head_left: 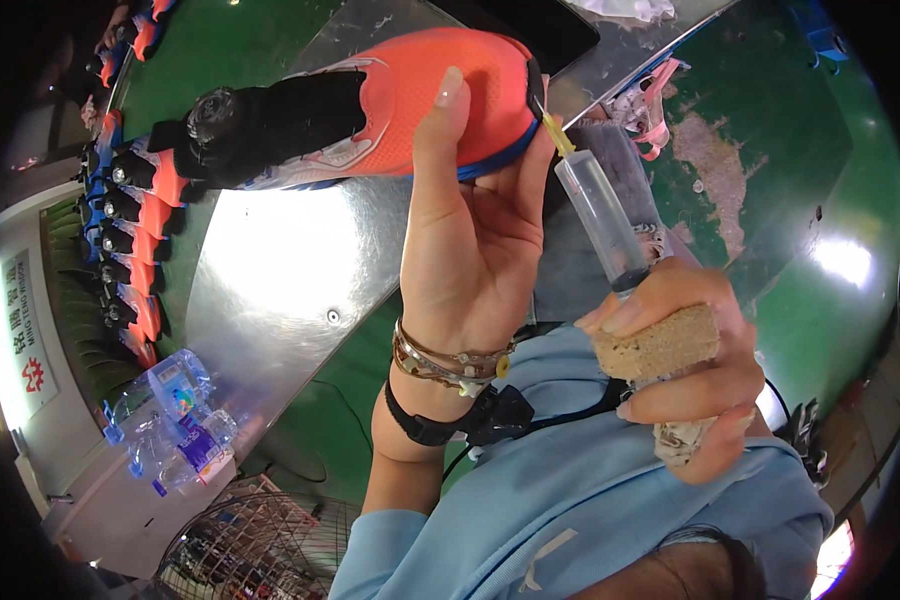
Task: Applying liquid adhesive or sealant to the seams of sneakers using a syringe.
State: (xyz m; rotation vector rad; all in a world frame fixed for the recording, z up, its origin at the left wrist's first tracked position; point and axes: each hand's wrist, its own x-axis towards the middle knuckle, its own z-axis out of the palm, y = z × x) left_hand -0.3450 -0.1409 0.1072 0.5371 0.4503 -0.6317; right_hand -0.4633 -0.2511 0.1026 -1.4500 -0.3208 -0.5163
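My left hand [470, 225] grips the toe of an orange shoe [390, 105] with a blue sole edge and a black form inside it, held up over the metal table [280, 270]. My right hand [685, 385] holds a clear plastic syringe [600, 215] with a yellow tip, and a tan sponge-like block [660, 345] is pressed under its fingers. The yellow tip touches the shoe's toe edge beside my left thumb.
A row of similar orange and black shoes [130, 220] lines the green conveyor at the far left. Plastic water bottles [170, 420] lie at the lower left above a wire basket [260, 545]. Pink scraps [650, 105] sit on the table's far right.
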